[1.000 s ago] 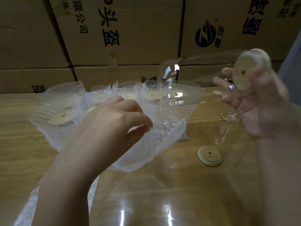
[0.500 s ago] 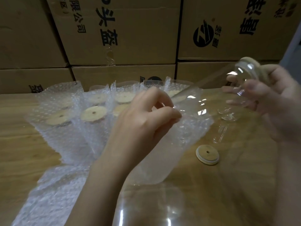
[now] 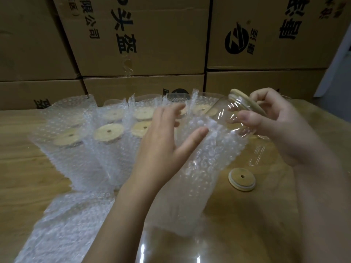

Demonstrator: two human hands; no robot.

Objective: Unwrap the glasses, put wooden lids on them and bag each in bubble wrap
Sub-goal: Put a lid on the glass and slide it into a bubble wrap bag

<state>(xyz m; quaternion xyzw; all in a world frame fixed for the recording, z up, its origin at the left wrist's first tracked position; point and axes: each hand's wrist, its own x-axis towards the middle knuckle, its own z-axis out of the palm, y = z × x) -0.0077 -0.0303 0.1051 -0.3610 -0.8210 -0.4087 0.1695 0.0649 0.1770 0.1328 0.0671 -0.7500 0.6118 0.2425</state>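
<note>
My right hand (image 3: 275,126) grips a clear glass (image 3: 232,118) with a wooden lid (image 3: 245,102) on it. The glass is tilted, its base pointing down-left into the mouth of a bubble wrap bag (image 3: 199,168). My left hand (image 3: 165,141) is at the bag's mouth with fingers and thumb spread, the thumb tip touching the rim. Behind it stand several bagged glasses (image 3: 108,132) with wooden lids. A loose wooden lid (image 3: 241,179) lies on the table to the right.
Flat bubble wrap bags (image 3: 62,230) lie at the lower left on the wooden table (image 3: 22,168). Another clear glass (image 3: 257,154) stands under my right hand, and one more (image 3: 180,247) is close to the bottom edge. Stacked cardboard boxes (image 3: 152,44) wall off the back.
My right hand brought the lidded glass down and left to the bag's mouth. My left hand went from pinching the bag to spread fingers.
</note>
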